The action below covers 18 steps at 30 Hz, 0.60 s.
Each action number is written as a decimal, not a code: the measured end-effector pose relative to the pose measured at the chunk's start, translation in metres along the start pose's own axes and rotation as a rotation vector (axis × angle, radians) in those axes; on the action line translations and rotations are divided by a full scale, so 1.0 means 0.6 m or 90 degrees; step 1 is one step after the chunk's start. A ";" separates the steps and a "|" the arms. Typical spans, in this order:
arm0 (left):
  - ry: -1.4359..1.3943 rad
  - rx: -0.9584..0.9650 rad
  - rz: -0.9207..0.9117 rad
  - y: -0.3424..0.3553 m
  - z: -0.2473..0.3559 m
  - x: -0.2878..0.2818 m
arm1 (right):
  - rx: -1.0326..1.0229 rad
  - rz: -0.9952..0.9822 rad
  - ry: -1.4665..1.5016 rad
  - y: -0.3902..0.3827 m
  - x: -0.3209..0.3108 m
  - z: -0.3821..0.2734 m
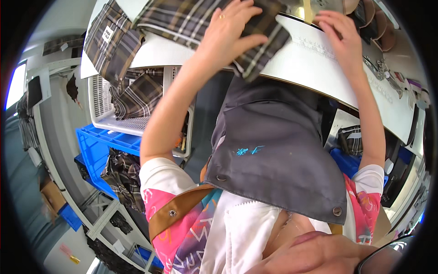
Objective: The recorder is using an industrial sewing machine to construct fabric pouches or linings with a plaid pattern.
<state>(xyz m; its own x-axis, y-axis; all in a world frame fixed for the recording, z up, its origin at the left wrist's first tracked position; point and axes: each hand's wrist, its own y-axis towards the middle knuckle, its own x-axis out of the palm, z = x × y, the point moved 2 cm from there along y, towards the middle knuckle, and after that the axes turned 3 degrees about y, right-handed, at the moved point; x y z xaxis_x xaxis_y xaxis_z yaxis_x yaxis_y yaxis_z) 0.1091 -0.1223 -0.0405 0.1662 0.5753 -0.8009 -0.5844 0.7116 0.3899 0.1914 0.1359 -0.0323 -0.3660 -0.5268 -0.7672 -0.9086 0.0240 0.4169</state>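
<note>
My left hand (230, 34) rests on a folded brown, black and white plaid fabric piece (175, 18) on the white worktop, its fingers spread and thumb out. My right hand (340, 34) is at the top right beside an upright pale yellow strip (306, 10), fingers loosely bent and apart; whether the fingertips touch the strip I cannot tell. A printed scale (310, 48) runs along the worktop between my hands. Another plaid piece (105, 50) with a white label hangs over the left edge of the worktop.
Below the worktop at left are a white basket (100, 109) and a blue crate (91, 155), both with plaid fabric. A dark grey apron (273, 132) is in front of my body. Small metal tools (378, 68) lie at the right. Shelving (100, 219) stands at left.
</note>
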 end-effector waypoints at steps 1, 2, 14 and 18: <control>-0.055 -0.025 -0.044 -0.010 0.014 0.000 | 0.024 0.005 0.053 -0.015 -0.001 -0.017; -0.056 -0.032 -0.044 -0.019 0.027 0.002 | 0.047 0.011 0.107 -0.024 0.000 -0.034; -0.172 -0.141 0.076 -0.034 0.092 0.002 | 0.288 -0.101 0.478 -0.017 0.029 -0.093; -0.190 -0.119 0.118 -0.020 0.106 0.009 | 0.439 -0.038 0.704 -0.025 0.031 -0.116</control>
<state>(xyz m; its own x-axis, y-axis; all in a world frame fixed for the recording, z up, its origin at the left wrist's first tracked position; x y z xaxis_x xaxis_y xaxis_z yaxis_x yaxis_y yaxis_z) 0.1676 -0.1020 -0.0208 0.2519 0.7990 -0.5461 -0.7565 0.5145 0.4038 0.2123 0.0664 -0.0190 -0.2638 -0.9502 0.1661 -0.9538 0.2313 -0.1918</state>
